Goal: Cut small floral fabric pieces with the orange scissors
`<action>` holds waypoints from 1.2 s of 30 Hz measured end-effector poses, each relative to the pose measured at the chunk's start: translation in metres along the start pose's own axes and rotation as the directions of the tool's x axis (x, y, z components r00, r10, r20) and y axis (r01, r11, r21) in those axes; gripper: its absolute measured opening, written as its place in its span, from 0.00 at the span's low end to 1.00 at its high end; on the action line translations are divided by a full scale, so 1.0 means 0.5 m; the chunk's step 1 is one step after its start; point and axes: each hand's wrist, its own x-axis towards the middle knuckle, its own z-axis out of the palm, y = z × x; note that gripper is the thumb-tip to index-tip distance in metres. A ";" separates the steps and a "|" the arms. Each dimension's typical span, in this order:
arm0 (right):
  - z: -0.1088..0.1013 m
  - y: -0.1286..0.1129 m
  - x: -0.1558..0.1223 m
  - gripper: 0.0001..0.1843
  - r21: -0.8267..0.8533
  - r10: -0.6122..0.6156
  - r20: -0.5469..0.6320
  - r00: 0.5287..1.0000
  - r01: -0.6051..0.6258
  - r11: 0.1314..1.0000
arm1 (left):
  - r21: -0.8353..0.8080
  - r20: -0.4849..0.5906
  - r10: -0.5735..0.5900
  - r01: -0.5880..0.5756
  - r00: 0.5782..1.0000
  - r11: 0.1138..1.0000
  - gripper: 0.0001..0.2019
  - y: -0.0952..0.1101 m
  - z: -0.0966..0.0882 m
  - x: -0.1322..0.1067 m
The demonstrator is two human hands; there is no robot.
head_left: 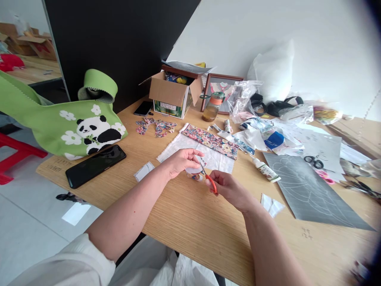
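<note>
My right hand (224,186) is closed on the orange handles of small scissors (212,183). Their blades point up and left, reaching the piece in my other hand. Between the thumb and fingers of my left hand (186,162) is a small floral fabric piece (195,174) with a pale, paper-like layer on it. Just behind both hands lies white cloth (175,149), with a folded floral fabric strip (210,141) on its far side. Cut floral scraps (156,127) lie farther back on the left. How far the blades are parted is too small to tell.
A black phone (95,166) and a green panda bag (92,131) are at left. A cardboard box (171,93) and a bottle (212,107) stand at the back. To the right lie a glue bottle (266,169), a grey web-patterned sheet (312,194) and black-handled scissors (314,161).
</note>
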 end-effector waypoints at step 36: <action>0.061 -0.003 -0.090 0.12 -0.602 0.127 -0.130 0.983 -0.180 0.778 | -0.646 -0.360 -0.138 -0.139 0.923 0.751 0.05 0.017 -0.037 0.026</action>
